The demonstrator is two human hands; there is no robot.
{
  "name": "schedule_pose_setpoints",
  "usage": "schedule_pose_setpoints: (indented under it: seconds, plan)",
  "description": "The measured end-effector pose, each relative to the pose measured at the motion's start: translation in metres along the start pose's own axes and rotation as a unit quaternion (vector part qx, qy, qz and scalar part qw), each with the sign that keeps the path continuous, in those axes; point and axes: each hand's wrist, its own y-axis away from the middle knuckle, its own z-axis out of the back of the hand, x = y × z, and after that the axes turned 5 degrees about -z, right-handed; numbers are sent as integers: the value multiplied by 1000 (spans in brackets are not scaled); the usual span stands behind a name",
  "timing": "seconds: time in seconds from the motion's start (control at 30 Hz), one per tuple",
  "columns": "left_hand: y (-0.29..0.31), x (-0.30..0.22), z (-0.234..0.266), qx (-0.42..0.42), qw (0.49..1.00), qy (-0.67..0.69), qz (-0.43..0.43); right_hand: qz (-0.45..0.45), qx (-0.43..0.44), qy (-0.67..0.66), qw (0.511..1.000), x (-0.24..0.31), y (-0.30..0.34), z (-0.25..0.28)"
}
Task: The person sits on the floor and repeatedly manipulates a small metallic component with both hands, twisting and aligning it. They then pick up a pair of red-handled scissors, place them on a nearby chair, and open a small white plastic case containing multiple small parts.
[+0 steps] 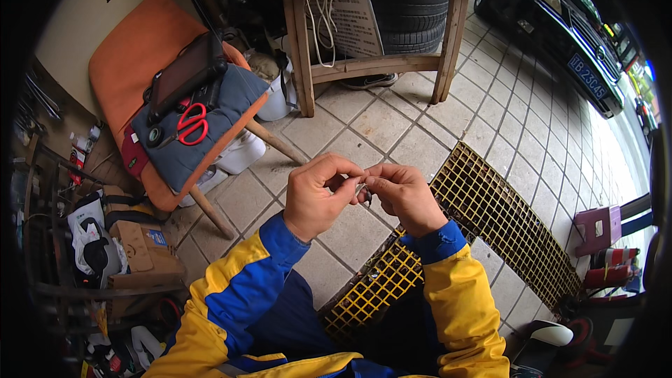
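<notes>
My left hand [323,192] and my right hand [400,192] meet in front of me, above the tiled floor. Thumbs and fingertips of both are pinched together on a small dark piece with a pale or shiny part [365,194]; it is too small and too covered by fingers to name. To the left, an orange chair [150,35] holds a folded dark grey cloth [234,94]. On that cloth lie red-handled scissors [192,124], a roll of black tape [155,135] and a dark tablet-like device [187,75].
A yellow floor grating [507,217] runs diagonally beneath and right of my hands. Ahead stands a wooden frame [378,66] with stacked tires [413,17] behind. A black car [567,28] is parked far right. Cardboard boxes [143,255] crowd the left; a purple stool [597,229] stands right.
</notes>
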Motion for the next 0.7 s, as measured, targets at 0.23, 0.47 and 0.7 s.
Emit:
schedule_pose_setpoints:
  seconds: [0.23,0.47,0.7]
  plan:
    - [1,-1,-1,-4,1000,5,-2,5,11,-2,1000,-2,-2,0]
    - [0,-3,-3,-7,998,-40,-53,36,9,-13,999,-9,-4,-2]
    - [1,-2,-2,-29,992,-83,-90,73,-1,-7,997,-10,-6,-7]
